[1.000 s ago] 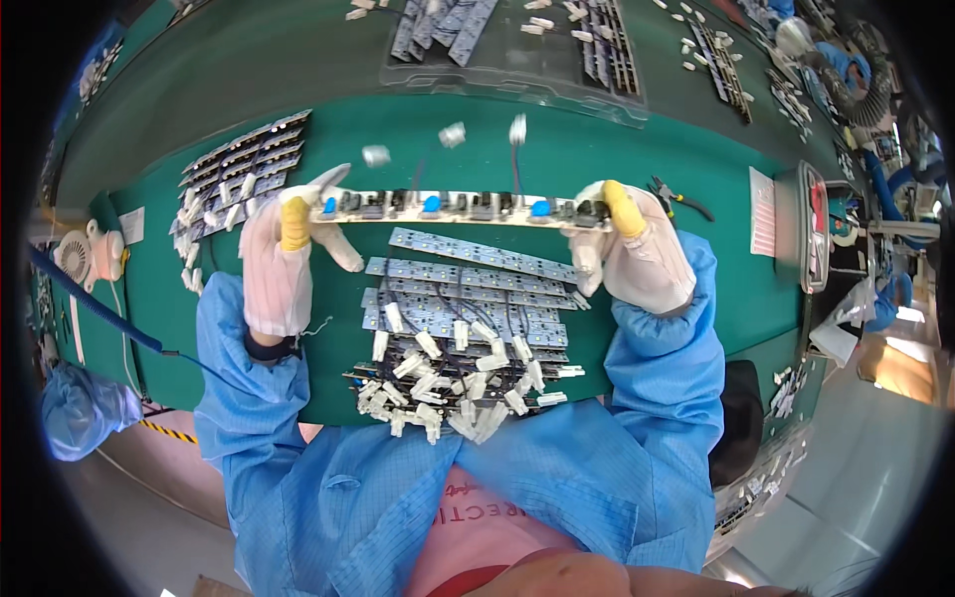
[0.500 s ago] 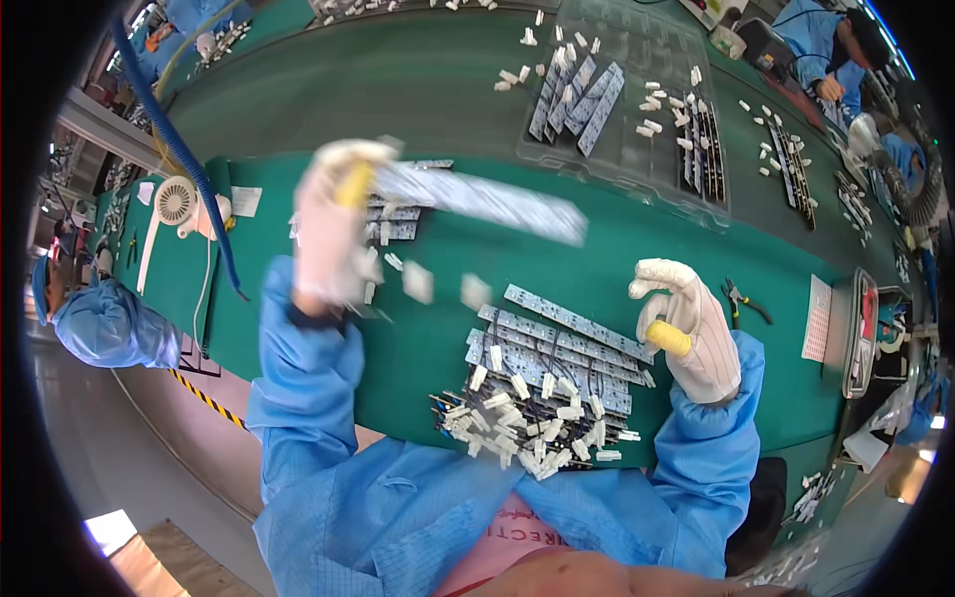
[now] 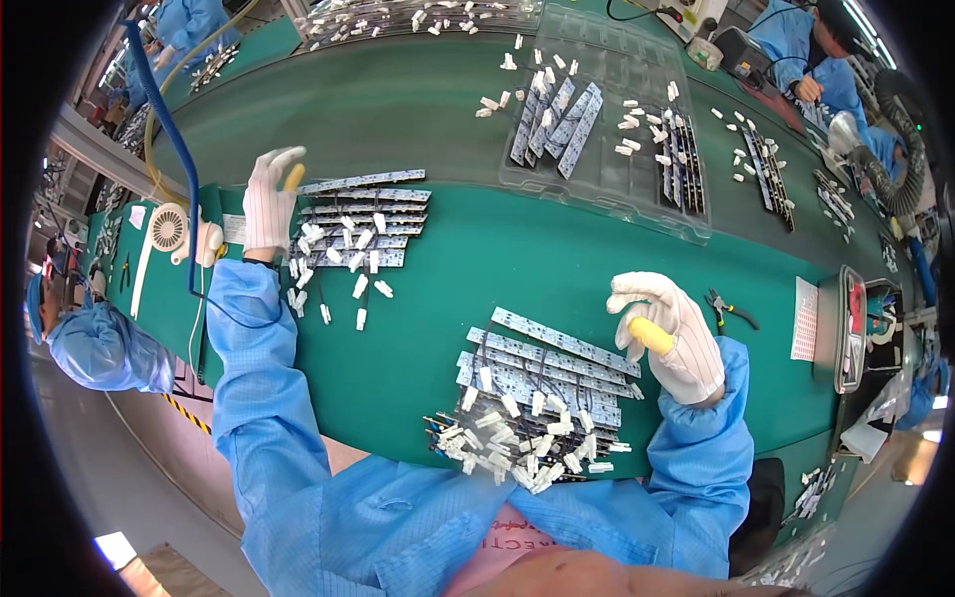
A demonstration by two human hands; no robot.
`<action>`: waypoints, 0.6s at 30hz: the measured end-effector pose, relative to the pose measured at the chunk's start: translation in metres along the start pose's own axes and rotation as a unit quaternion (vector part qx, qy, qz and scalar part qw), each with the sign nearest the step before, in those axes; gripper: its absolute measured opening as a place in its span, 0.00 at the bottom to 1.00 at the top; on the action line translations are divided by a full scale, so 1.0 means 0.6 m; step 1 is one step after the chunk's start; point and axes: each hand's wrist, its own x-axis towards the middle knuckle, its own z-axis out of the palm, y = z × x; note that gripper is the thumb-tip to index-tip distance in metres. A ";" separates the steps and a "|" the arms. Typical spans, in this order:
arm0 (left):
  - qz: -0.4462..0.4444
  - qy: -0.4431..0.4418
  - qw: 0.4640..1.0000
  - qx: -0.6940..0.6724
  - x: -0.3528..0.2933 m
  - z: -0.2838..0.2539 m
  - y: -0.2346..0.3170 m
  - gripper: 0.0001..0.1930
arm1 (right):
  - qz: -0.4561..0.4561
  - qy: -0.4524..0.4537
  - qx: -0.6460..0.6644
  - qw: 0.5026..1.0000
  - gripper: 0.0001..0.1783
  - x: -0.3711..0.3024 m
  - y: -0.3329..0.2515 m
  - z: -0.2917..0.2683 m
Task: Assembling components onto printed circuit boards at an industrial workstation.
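Note:
My left hand (image 3: 271, 204), in a white glove with a yellow fingertip cover, reaches far left and pinches the left end of a long white circuit strip (image 3: 363, 182). That strip lies on top of a stack of similar strips (image 3: 363, 224) with small white connectors scattered over and below it. My right hand (image 3: 668, 336), gloved the same way, hovers with loosely curled fingers and holds nothing. It is just right of a second pile of strips with wired white connectors (image 3: 537, 398) near my body.
On the green belt beyond, a clear plastic tray (image 3: 637, 204) holds more strips and connectors. Pliers (image 3: 731, 310), a white sheet (image 3: 804, 333) and a metal tray (image 3: 851, 328) lie at the right. A small white fan (image 3: 167, 231) and blue hose (image 3: 169, 129) are left. Co-workers in blue stand around.
Both hands held one strip above the near pile. The left hand then carried it far left onto the other stack, and the right hand let go and stayed by the near pile.

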 end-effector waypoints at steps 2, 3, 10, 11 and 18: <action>-0.001 -0.112 0.989 -0.097 -0.005 -0.001 0.006 0.22 | -0.001 -0.004 0.002 1.000 0.36 0.003 0.005 -0.003; 0.000 -0.221 0.956 -0.191 -0.010 -0.006 0.013 0.28 | 0.001 -0.006 0.002 1.000 0.36 0.003 0.010 -0.004; 0.085 -0.432 0.898 0.013 -0.091 -0.087 0.032 0.63 | -0.016 0.007 0.041 0.999 0.37 -0.014 0.014 -0.030; 0.105 -0.407 0.906 0.050 -0.097 -0.100 0.062 0.65 | -0.021 0.011 0.053 0.998 0.38 -0.016 0.014 -0.033; -0.034 -0.274 0.914 -0.297 -0.122 -0.052 0.126 0.50 | 0.050 -0.083 0.009 0.995 0.28 -0.003 -0.012 -0.044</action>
